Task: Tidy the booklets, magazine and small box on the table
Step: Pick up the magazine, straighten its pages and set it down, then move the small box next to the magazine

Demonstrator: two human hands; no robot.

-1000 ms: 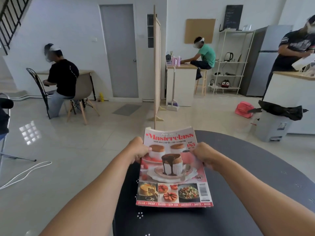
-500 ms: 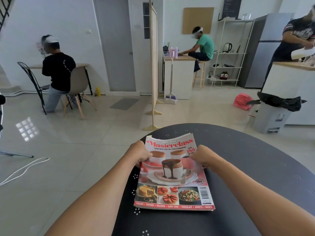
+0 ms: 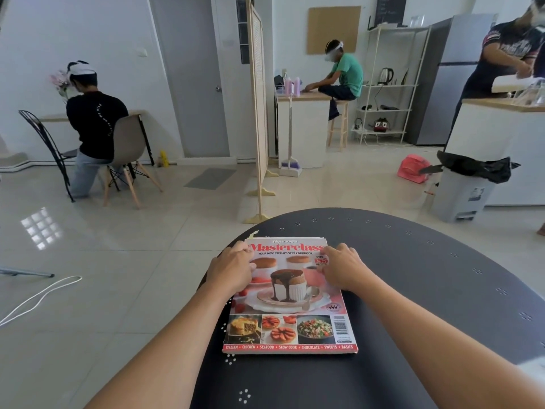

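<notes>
A pink "Masterclass" cookbook magazine (image 3: 290,308) lies flat on the dark round table (image 3: 413,290), near its left edge. Something thin shows beneath its front edge, like more booklets stacked under it; I cannot tell which. My left hand (image 3: 231,268) grips the magazine's upper left side, fingers curled over the edge. My right hand (image 3: 342,268) holds the upper right side the same way. No small box is in sight.
The table's left edge drops to a tiled floor with a white cable (image 3: 41,296). A wooden screen (image 3: 258,113) stands just beyond the table. A grey bin (image 3: 460,190) sits to the right. Three people work at desks and counters further off.
The magazine has come down from a raised, tilted hold to lying flat on the table. Both hands stayed on its upper sides.
</notes>
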